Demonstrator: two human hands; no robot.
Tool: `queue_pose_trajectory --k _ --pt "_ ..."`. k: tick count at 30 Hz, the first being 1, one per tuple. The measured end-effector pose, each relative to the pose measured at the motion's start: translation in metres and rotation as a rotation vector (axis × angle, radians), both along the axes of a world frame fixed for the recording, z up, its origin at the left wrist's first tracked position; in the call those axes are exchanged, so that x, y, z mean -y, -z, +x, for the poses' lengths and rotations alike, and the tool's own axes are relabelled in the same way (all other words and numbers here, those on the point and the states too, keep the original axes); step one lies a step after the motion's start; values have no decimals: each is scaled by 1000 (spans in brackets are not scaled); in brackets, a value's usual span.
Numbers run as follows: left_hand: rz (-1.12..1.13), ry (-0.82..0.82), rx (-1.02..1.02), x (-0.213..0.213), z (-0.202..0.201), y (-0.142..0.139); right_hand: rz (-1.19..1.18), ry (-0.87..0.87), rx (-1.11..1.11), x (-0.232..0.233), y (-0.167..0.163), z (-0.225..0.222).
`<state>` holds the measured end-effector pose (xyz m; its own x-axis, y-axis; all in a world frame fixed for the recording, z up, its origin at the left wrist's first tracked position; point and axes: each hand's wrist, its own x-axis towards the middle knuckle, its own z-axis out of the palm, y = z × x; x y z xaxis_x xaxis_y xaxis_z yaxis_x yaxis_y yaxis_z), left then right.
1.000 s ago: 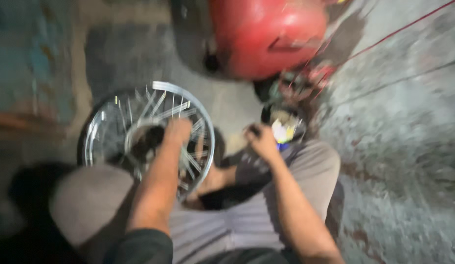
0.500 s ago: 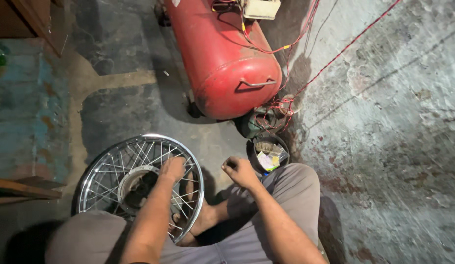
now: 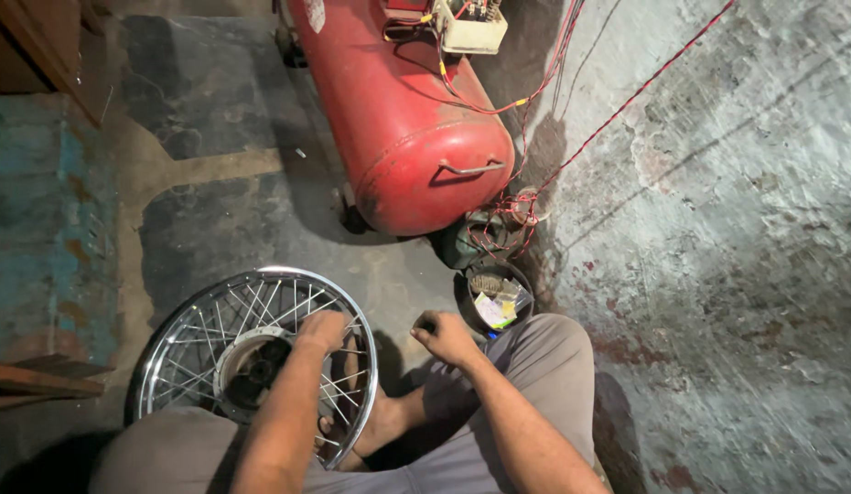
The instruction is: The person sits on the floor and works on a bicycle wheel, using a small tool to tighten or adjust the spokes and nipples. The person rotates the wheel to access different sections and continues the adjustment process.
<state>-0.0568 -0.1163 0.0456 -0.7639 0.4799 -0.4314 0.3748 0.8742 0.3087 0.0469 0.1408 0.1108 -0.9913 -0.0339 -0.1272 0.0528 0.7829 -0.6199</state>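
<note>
A chrome spoked wheel rim (image 3: 183, 316) with a grey hub (image 3: 247, 366) lies flat on the floor against my legs. My left hand (image 3: 323, 329) rests curled on the spokes near the rim's right side. Just to its right, my right hand (image 3: 444, 337) hovers above my knee with the fingers curled in; whether something small is pinched in it is hidden. I sit with bent knees in grey trousers, and my bare foot (image 3: 380, 421) lies under the rim's edge.
A red compressor tank (image 3: 398, 119) with a cream switch box (image 3: 471, 27) and red wires lies ahead. A small black bowl (image 3: 497, 297) of bits sits by my right knee. A rough grey wall (image 3: 718, 229) rises on the right. Wooden boards (image 3: 41, 377) are at left.
The view has tilted up and steadied, showing more of the tank. My hands stay at the rim's right side, and my right hand has closed a little.
</note>
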Motion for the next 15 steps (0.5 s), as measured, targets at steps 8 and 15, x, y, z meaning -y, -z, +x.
queue_pose_trajectory --k 8,15 --pt "-17 85 34 -9 2 -13 9 8 66 4 -1 -4" --pt "93 19 94 -3 -6 -4 -9 -50 7 3 6 -4"
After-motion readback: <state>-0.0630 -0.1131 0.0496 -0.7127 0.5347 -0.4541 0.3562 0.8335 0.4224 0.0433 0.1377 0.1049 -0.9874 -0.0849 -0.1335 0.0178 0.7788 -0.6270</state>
